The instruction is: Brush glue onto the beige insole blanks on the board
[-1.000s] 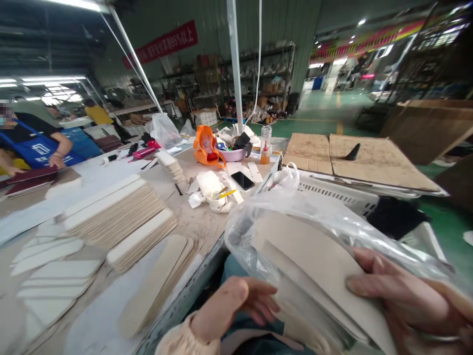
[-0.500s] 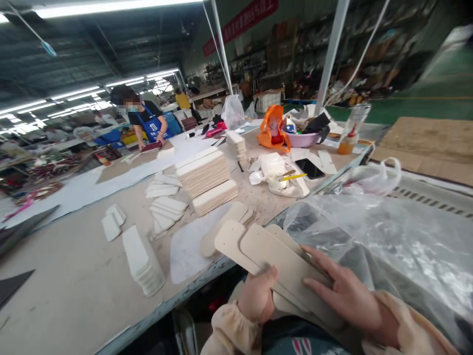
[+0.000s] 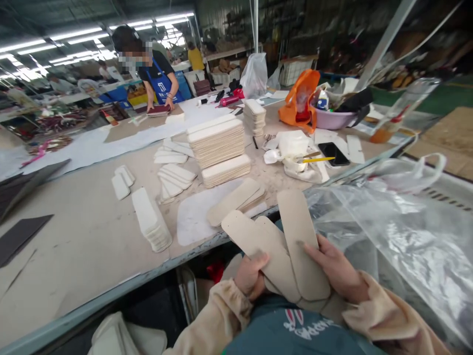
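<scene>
Several long beige board pieces with rounded corners point(image 3: 254, 236) are fanned out in front of my body. My left hand point(image 3: 252, 277) grips the fanned pieces at their left edge, thumb on top. One separate board piece point(image 3: 301, 236) stands at a steeper angle over the others, and my right hand point(image 3: 334, 264) pinches its right edge. Just beyond, more beige pieces point(image 3: 232, 202) lie on a white sheet point(image 3: 190, 217) at the table edge. Behind that sheet rise tall stacks of white-topped boards point(image 3: 218, 138).
On the table point(image 3: 92, 236) are a narrow stack of white pieces point(image 3: 150, 217), a phone point(image 3: 334, 154), a yellow pen point(image 3: 318, 159), an orange bag point(image 3: 299, 103) and a purple basin point(image 3: 332, 118). Clear plastic point(image 3: 406, 231) covers the right side. A co-worker point(image 3: 158, 74) handles dark red pieces across the table.
My right hand has swung one board piece upright and away from the fan. My left hand keeps its hold on the rest. The camera view has shifted.
</scene>
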### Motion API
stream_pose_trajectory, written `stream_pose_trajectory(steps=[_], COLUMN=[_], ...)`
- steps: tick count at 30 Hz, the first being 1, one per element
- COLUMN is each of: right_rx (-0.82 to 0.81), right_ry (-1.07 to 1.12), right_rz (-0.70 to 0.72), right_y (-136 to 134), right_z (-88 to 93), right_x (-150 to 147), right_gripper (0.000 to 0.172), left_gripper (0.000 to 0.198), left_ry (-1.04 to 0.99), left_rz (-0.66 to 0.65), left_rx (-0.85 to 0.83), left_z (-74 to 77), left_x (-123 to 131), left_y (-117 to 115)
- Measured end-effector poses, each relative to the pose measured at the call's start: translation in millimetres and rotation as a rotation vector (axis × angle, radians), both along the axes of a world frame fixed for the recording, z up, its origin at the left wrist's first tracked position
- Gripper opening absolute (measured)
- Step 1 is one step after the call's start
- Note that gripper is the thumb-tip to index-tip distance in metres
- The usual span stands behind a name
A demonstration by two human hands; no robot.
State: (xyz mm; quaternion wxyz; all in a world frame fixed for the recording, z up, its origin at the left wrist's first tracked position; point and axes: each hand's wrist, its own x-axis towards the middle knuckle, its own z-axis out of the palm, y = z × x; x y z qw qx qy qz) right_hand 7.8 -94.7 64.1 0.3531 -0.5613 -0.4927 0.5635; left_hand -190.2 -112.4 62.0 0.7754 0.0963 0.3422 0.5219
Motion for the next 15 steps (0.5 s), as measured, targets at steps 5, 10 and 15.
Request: stream_pose_trajectory(steps=[5, 10, 15], right_rx=[0.172, 0.702, 0.669], right_ry=[-0.367, -0.821, -1.031], right_rz=[-0.178, 0.011, 0.406], right_y=[-6.5, -13.8, -18.7], right_z=[7.2, 28.6, 43.0], right_x=[15.7, 5.2, -34.1], right_gripper=[0.035, 0.035, 0.04], left_gripper=[0.048, 0.052, 0.054], left_ry=[0.015, 0.069, 0.083], left_rz=[0.012, 0.025, -0.034], left_rx=[-0.04, -0.06, -0.019], left_z=[-4.0, -2.9, -1.8], left_x=[1.9, 10.5, 13.9], left_y=[1.6, 3.7, 1.2])
